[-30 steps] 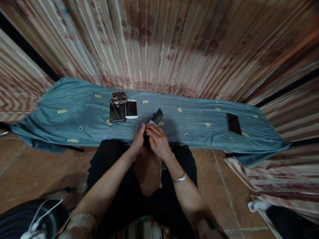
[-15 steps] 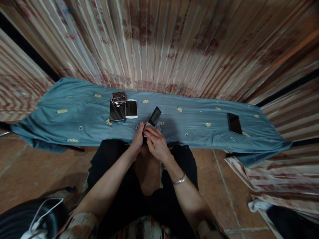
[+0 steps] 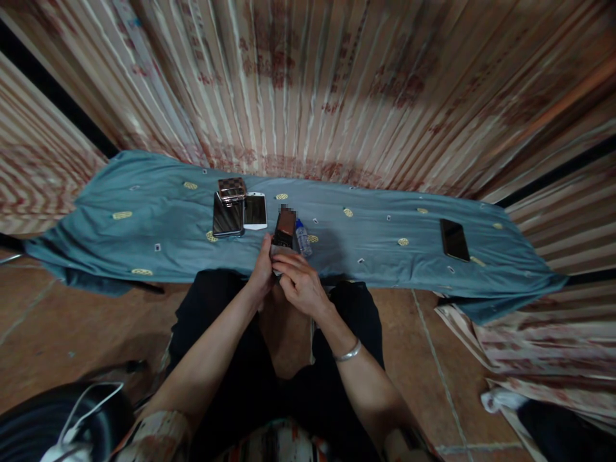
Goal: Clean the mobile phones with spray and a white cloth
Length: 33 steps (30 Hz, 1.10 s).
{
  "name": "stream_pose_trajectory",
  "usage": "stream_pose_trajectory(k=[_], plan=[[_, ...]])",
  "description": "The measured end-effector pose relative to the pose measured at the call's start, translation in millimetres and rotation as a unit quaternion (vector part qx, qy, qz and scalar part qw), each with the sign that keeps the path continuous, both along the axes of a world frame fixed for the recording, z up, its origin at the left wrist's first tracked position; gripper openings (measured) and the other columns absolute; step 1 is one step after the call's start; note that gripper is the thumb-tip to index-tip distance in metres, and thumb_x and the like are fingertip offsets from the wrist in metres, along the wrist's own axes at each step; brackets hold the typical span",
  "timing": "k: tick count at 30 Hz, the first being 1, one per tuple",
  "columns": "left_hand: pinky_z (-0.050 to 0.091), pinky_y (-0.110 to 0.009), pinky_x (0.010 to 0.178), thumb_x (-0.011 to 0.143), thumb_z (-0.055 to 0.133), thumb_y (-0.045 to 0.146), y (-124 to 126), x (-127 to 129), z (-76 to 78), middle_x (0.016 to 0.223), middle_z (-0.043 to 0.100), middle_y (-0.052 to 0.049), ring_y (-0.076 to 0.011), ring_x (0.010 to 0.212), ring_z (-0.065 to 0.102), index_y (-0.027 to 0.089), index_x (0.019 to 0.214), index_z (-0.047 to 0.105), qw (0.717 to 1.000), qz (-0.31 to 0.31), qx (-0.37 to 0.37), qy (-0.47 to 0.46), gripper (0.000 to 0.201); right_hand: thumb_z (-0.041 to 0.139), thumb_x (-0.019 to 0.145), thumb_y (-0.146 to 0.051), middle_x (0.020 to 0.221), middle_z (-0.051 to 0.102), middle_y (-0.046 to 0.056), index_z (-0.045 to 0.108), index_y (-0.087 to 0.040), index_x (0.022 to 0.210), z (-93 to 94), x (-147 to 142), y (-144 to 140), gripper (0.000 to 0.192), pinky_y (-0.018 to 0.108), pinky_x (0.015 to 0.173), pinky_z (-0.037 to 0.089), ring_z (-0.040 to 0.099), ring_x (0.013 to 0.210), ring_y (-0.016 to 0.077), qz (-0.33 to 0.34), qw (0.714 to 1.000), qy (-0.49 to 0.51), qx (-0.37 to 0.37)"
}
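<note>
Above my knees, my left hand [image 3: 261,273] is wrapped round the lower part of a dark slide phone [image 3: 285,228], whose screen and keypad edge point away from me. My right hand [image 3: 301,282] has its fingers bent over the phone's lower half, pressing a pale cloth-like piece [image 3: 283,249] against it. Most of that piece is hidden under the fingers. Just right of the phone, a small clear bottle with a blue cap [image 3: 303,237] is on the teal cloth.
A teal patterned cloth [image 3: 375,256] covers the long narrow table. To the left are a dark phone [image 3: 228,219], a white phone [image 3: 255,211] and a brown checked case [image 3: 231,187]. Another black phone [image 3: 454,239] lies far right. Striped curtains [image 3: 317,96] hang behind.
The slide phone has turned from tilting rightward to nearly straight ahead, shifting slightly left. The blue-capped bottle shows more clearly beside it. Both hands keep their hold.
</note>
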<state>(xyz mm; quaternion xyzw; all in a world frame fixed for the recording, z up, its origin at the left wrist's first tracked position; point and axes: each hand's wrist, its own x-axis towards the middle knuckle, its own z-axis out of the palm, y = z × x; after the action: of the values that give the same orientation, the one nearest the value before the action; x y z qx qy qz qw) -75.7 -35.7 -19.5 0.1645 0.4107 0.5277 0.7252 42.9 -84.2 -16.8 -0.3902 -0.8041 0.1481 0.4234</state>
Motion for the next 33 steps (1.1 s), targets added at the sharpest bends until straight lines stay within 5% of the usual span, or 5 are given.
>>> stream_pose_trajectory(k=[8, 12, 21, 27, 33], plan=[[0.057, -0.030, 0.061, 0.099, 0.044, 0.062, -3, 4, 27.4, 0.061, 0.071, -0.007, -0.0222, 0.067, 0.073, 0.017, 0.076, 0.067, 0.999, 0.024, -0.043, 0.019, 0.055, 0.046, 0.088, -0.008, 0.123, 0.075, 0.008, 0.075, -0.021, 0.102, 1.0, -1, -3, 0.035, 0.043, 0.110, 0.053, 0.066, 0.119, 0.0211, 0.003, 1.000, -0.009, 0.013], [0.054, -0.027, 0.058, 0.104, 0.030, 0.058, -1, 2, 27.1, 0.060, 0.070, -0.007, -0.0182, 0.058, 0.068, 0.017, 0.075, 0.066, 0.999, 0.029, -0.044, 0.000, 0.062, 0.047, 0.089, -0.008, 0.121, 0.075, 0.009, 0.075, -0.020, 0.099, -0.5, 2, -1, 0.032, 0.043, 0.108, 0.055, 0.065, 0.119, 0.0227, -0.008, 1.000, -0.023, 0.014], [0.053, -0.025, 0.058, 0.103, 0.042, 0.052, 6, -4, 22.6, 0.063, 0.068, -0.002, -0.0137, 0.054, 0.062, 0.016, 0.078, 0.065, 0.995, 0.072, -0.054, -0.038, 0.050, 0.048, 0.090, -0.010, 0.117, 0.076, 0.008, 0.075, -0.022, 0.094, -0.5, 12, 2, 0.029, 0.041, 0.104, 0.056, 0.067, 0.114, 0.0219, -0.037, 0.999, -0.023, 0.017], [0.055, -0.025, 0.062, 0.107, 0.032, 0.041, 4, -3, 31.1, 0.067, 0.071, -0.004, -0.0150, 0.060, 0.067, 0.015, 0.080, 0.066, 0.994, 0.063, -0.075, -0.038, 0.051, 0.048, 0.090, -0.012, 0.117, 0.077, 0.007, 0.075, -0.024, 0.091, -1.6, 14, 3, 0.029, 0.040, 0.104, 0.054, 0.070, 0.113, 0.0202, -0.048, 0.997, 0.052, -0.028], [0.058, -0.028, 0.068, 0.104, 0.042, 0.042, 6, -6, 23.4, 0.073, 0.074, -0.005, -0.0169, 0.065, 0.069, 0.014, 0.089, 0.070, 0.994, 0.061, -0.082, -0.023, 0.042, 0.048, 0.089, -0.015, 0.117, 0.078, 0.006, 0.075, -0.024, 0.088, -2.8, 13, 4, 0.029, 0.038, 0.102, 0.055, 0.072, 0.111, 0.0205, -0.049, 0.989, 0.117, -0.081]])
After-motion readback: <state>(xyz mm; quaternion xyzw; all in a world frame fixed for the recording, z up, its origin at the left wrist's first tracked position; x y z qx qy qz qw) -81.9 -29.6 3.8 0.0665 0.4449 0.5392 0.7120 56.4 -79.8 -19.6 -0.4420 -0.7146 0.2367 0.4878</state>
